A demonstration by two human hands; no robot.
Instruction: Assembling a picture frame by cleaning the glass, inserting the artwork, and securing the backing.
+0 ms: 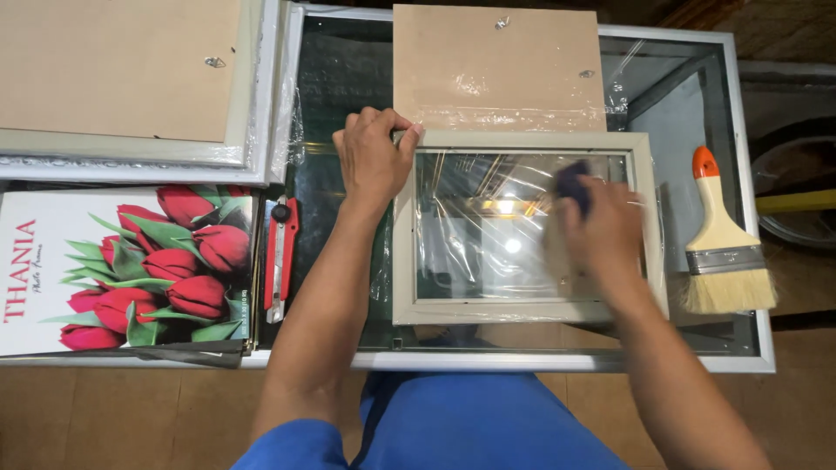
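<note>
A pale wooden picture frame (522, 311) with a glass pane lies flat on the glass-topped table (749, 352). My left hand (373, 157) grips the frame's upper left corner. My right hand (601, 231), blurred with motion, presses a small dark cloth (572, 184) onto the glass near the frame's upper right. A brown backing board (496, 65) with metal hangers lies just beyond the frame.
A wide paintbrush (723, 248) with an orange-tipped handle lies at the right. A red utility knife (280, 257) rests left of my left arm. A print of red tulips (131, 265) sits at the left, with stacked frames (131, 87) face down behind it.
</note>
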